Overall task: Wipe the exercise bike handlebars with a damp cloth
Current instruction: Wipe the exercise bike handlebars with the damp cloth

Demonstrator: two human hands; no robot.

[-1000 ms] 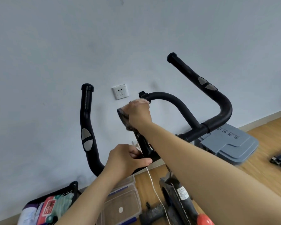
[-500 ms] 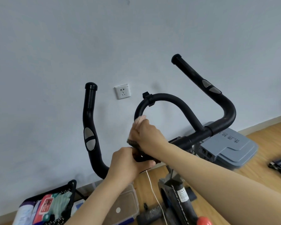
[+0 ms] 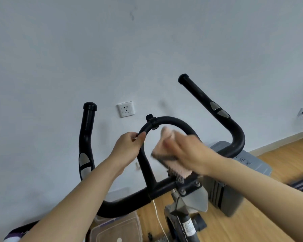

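Note:
The black handlebars [image 3: 231,130] of the exercise bike fill the middle of the view: a left grip, a right grip, and an inner loop bar [image 3: 171,120] between them. My left hand [image 3: 128,145] grips the left side of the loop bar, thumb and fingers curled round it. My right hand [image 3: 184,151] holds a pink-and-grey cloth [image 3: 175,166] inside the loop, close to its right side; the hand and cloth are motion-blurred. Whether the cloth touches the bar is unclear.
A white wall with a socket [image 3: 126,109] stands right behind the bike. A grey box [image 3: 241,173] sits on the wooden floor at right. Clear plastic containers [image 3: 115,227] lie on the floor below the handlebars, and a white cable [image 3: 158,219] hangs by the bike's stem.
My left hand rose from the bar's base to grip the left side of the loop. My right hand carried the cloth off the loop's left side and rightward across the loop.

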